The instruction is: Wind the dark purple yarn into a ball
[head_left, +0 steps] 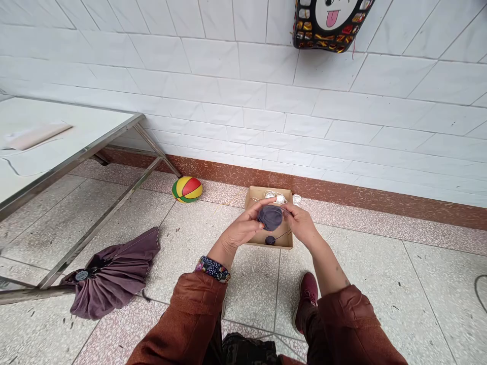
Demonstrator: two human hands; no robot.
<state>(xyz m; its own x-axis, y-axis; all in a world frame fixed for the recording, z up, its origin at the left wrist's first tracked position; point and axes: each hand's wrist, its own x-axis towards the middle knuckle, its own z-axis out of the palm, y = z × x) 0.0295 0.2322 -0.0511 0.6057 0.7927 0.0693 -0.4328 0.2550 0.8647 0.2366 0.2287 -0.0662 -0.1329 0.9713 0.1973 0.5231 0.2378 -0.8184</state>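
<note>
My left hand (249, 223) is closed around a dark grey ball of yarn (270, 217), its fingers on the far side and the thumb on the near side. Close by on the right, my right hand (299, 220) pinches a strand of the dark yarn (286, 210) at the ball's edge. Below both hands a shallow cardboard box (254, 244) lies on the floor. Inside it sit a small dark ball of yarn (270, 240) and white balls of yarn (280, 198) with loose strands. Another white ball (297, 199) rests by the box's right edge. My hands hide the box's middle.
A yellow, red and green ball (187, 189) lies against the wall by a metal-framed table (95, 109). A purple folded umbrella (117, 276) is on the floor at left. A black basket (331, 38) is at the wall above. My red shoe (307, 294) stands near the box.
</note>
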